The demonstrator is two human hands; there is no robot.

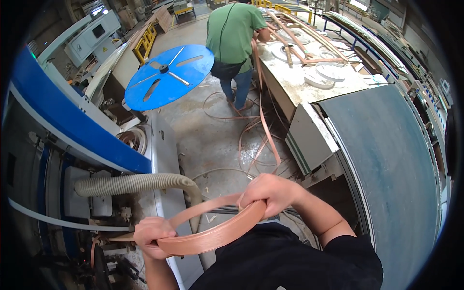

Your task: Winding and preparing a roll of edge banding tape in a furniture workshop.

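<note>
Between my two hands is a coil of copper-brown edge banding point(217, 236), wound into a wide ring and held in front of my body. My left hand point(153, 236) is closed around the ring's left side, thumb resting on the band. At the upper right of the ring, my right hand point(268, 194) grips it with the fingers curled over. A loose strip of the same brown colour point(263, 125) trails over the floor beyond my right hand and up to the worktable. Whether it joins the coil is hidden by my hand.
A blue slotted disc point(169, 77) stands ahead left, above a ribbed hose point(130, 185) and blue machine frame point(63, 116). A person in a green shirt point(232, 31) bends at a worktable point(285, 79) holding frames and white rolls. A dark conveyor belt point(386, 140) lies right.
</note>
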